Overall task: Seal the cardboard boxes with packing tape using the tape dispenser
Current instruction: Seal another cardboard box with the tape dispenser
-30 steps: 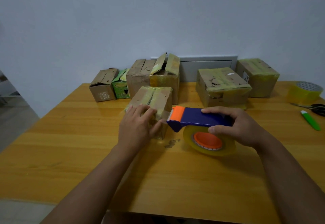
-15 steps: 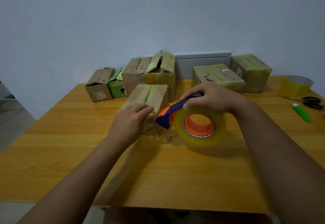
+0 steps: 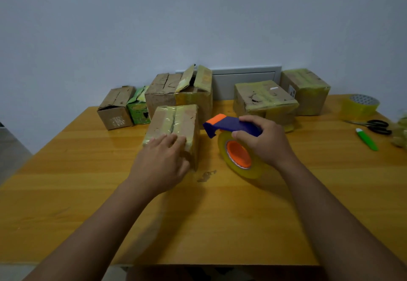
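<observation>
A small cardboard box (image 3: 176,122), its top flaps taped along the seam, stands in the middle of the wooden table (image 3: 88,192). My left hand (image 3: 161,163) presses flat on the box's near top edge with straight fingers. My right hand (image 3: 263,143) grips the blue and orange tape dispenser (image 3: 229,126) by its handle, just right of the box. The yellowish tape roll (image 3: 240,157) with an orange core hangs under the dispenser, near the table. The dispenser's orange front end is a short gap away from the box's right side.
Several more cardboard boxes line the back by the wall: a small one (image 3: 115,107), a green carton (image 3: 138,106), a box with open flaps (image 3: 182,91), two taped ones (image 3: 264,100) (image 3: 306,91). A spare tape roll (image 3: 360,106), scissors (image 3: 374,125) and a green cutter (image 3: 366,139) lie right.
My right hand pulled the dispenser back from the box's near right corner and levelled it, leaving a gap. My left hand stayed on the box, sliding onto its top front edge.
</observation>
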